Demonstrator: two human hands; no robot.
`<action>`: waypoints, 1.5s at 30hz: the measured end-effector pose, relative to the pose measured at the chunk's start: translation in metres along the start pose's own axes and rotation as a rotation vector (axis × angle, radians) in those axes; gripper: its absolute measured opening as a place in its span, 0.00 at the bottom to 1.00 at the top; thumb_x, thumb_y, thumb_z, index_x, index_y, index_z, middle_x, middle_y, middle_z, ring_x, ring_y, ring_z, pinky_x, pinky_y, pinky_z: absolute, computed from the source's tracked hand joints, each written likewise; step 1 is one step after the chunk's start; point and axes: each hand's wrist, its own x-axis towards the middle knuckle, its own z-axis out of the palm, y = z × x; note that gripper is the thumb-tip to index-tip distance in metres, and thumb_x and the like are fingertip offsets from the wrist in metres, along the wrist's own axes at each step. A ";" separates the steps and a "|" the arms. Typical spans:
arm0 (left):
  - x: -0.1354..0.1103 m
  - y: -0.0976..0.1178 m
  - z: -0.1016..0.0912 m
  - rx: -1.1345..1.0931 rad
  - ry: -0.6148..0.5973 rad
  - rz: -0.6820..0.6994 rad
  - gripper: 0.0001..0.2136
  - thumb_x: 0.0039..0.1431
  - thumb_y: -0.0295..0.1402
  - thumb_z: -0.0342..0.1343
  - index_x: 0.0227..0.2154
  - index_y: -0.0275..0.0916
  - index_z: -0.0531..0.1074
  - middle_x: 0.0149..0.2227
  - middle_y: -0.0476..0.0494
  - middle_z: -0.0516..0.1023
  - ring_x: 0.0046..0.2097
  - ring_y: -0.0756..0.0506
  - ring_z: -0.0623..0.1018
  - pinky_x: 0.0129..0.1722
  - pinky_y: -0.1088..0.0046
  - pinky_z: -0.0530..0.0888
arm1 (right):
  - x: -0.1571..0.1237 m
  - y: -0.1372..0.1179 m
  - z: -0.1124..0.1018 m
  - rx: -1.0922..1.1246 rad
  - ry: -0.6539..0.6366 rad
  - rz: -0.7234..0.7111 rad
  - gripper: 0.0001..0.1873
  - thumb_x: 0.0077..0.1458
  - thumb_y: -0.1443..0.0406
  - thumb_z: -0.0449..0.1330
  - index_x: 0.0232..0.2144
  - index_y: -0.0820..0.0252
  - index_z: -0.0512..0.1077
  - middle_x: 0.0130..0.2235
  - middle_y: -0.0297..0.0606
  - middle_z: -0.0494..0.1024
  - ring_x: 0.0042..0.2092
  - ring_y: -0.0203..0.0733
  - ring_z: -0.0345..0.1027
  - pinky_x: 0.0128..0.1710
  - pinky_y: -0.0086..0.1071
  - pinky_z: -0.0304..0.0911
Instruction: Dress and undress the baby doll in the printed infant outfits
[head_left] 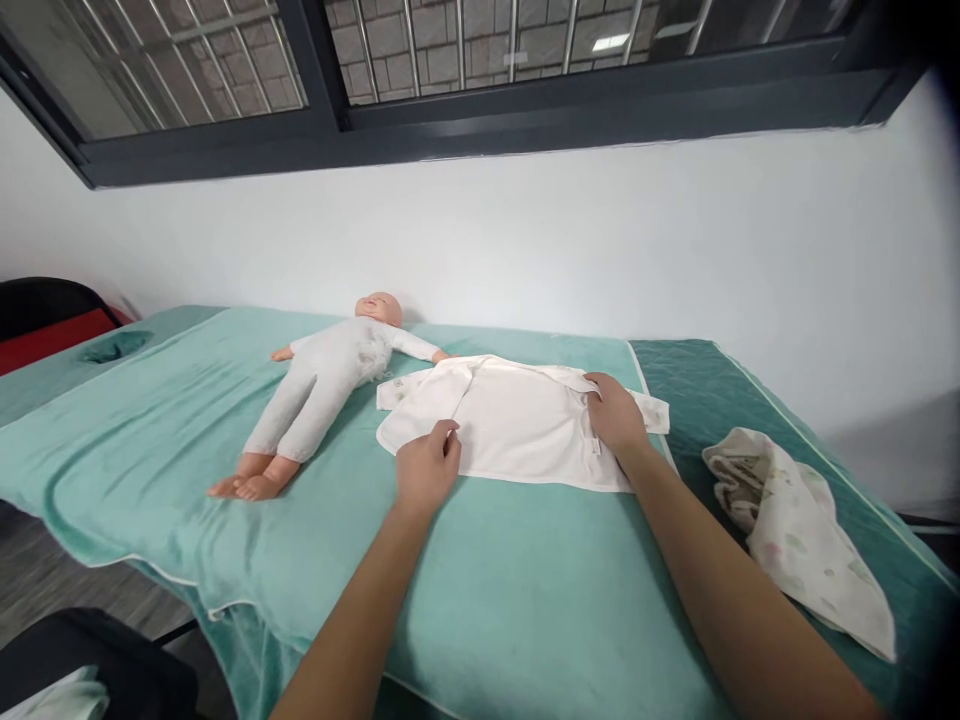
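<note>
A white long-sleeved baby shirt (525, 425) lies spread on the green sheet, its sleeves out to either side. My left hand (429, 465) is closed in a pinch at the front opening edge, over the shirt's lower left part. On the other side, my right hand (615, 412) grips the shirt near the base of the right sleeve, thumb on top and the other fingers partly hidden. A baby doll (322, 375) in a white bodysuit lies on its back left of the shirt, arms spread. One of its hands touches or nearly touches the shirt's upper edge.
A crumpled printed cloth (802, 530) lies on the darker green cover (682, 385) at the right. The light green sheet (555, 590) drapes over the bed's front edge. Behind stands a white wall with a barred window (480, 110). Black chairs (97, 660) stand at the left.
</note>
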 end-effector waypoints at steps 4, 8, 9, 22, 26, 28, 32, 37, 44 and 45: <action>-0.001 -0.001 0.002 0.030 0.021 0.020 0.14 0.64 0.34 0.45 0.46 0.45 0.74 0.24 0.50 0.77 0.29 0.45 0.76 0.30 0.72 0.57 | 0.003 0.003 0.000 0.084 0.044 0.088 0.22 0.57 0.63 0.47 0.51 0.57 0.70 0.51 0.44 0.77 0.51 0.51 0.70 0.51 0.45 0.64; 0.000 -0.003 0.003 0.006 0.019 0.013 0.14 0.64 0.34 0.45 0.46 0.44 0.74 0.25 0.50 0.77 0.30 0.46 0.76 0.30 0.72 0.58 | 0.003 -0.001 -0.002 0.095 0.073 0.097 0.22 0.56 0.60 0.51 0.50 0.61 0.70 0.51 0.48 0.76 0.52 0.51 0.69 0.54 0.44 0.62; 0.000 -0.003 0.003 -0.007 0.022 0.008 0.14 0.64 0.34 0.45 0.46 0.44 0.74 0.25 0.50 0.77 0.30 0.46 0.76 0.30 0.73 0.58 | 0.000 -0.006 -0.004 0.072 0.104 0.051 0.22 0.56 0.60 0.52 0.51 0.62 0.69 0.53 0.49 0.74 0.55 0.53 0.66 0.56 0.45 0.60; 0.001 -0.004 0.001 -0.132 0.045 -0.030 0.13 0.63 0.34 0.46 0.44 0.44 0.75 0.23 0.51 0.75 0.29 0.47 0.74 0.30 0.73 0.59 | -0.052 -0.075 -0.022 -0.169 -0.515 -0.359 0.25 0.63 0.51 0.50 0.18 0.55 0.64 0.20 0.32 0.72 0.27 0.39 0.66 0.29 0.31 0.51; 0.001 -0.005 0.002 -0.139 0.061 -0.025 0.13 0.63 0.34 0.47 0.44 0.44 0.75 0.23 0.51 0.74 0.28 0.47 0.73 0.30 0.74 0.59 | -0.050 -0.072 -0.026 -0.169 -0.585 -0.367 0.27 0.63 0.50 0.49 0.17 0.57 0.60 0.18 0.32 0.70 0.25 0.38 0.63 0.27 0.30 0.48; 0.001 -0.005 0.002 -0.147 0.064 -0.019 0.13 0.63 0.34 0.47 0.44 0.43 0.75 0.23 0.51 0.73 0.28 0.48 0.73 0.30 0.74 0.58 | -0.050 -0.073 -0.027 -0.185 -0.595 -0.390 0.27 0.63 0.50 0.50 0.16 0.58 0.58 0.17 0.31 0.68 0.24 0.37 0.61 0.26 0.31 0.46; 0.001 -0.005 0.001 -0.159 0.069 -0.018 0.13 0.63 0.34 0.46 0.43 0.43 0.75 0.22 0.52 0.72 0.27 0.48 0.71 0.29 0.73 0.58 | -0.053 -0.074 -0.025 -0.216 -0.589 -0.436 0.28 0.62 0.50 0.50 0.16 0.59 0.55 0.17 0.31 0.63 0.23 0.35 0.57 0.25 0.32 0.43; 0.002 -0.004 0.001 -0.169 0.057 -0.036 0.13 0.63 0.34 0.46 0.43 0.43 0.75 0.22 0.52 0.71 0.27 0.48 0.71 0.29 0.74 0.57 | -0.054 -0.073 -0.022 -0.218 -0.519 -0.453 0.27 0.64 0.51 0.47 0.17 0.58 0.56 0.18 0.32 0.64 0.24 0.36 0.59 0.26 0.32 0.43; 0.002 -0.005 0.002 -0.161 0.068 -0.024 0.13 0.63 0.35 0.46 0.43 0.43 0.75 0.21 0.52 0.70 0.27 0.47 0.71 0.30 0.74 0.57 | -0.054 -0.073 -0.019 -0.192 -0.463 -0.445 0.26 0.65 0.51 0.47 0.19 0.57 0.60 0.20 0.32 0.67 0.26 0.37 0.61 0.27 0.32 0.44; 0.002 -0.005 0.002 -0.164 0.068 -0.022 0.13 0.63 0.35 0.45 0.43 0.43 0.75 0.21 0.52 0.70 0.27 0.47 0.71 0.30 0.74 0.57 | -0.054 -0.074 -0.019 -0.186 -0.464 -0.445 0.26 0.65 0.51 0.47 0.19 0.57 0.59 0.19 0.31 0.67 0.26 0.37 0.61 0.27 0.32 0.44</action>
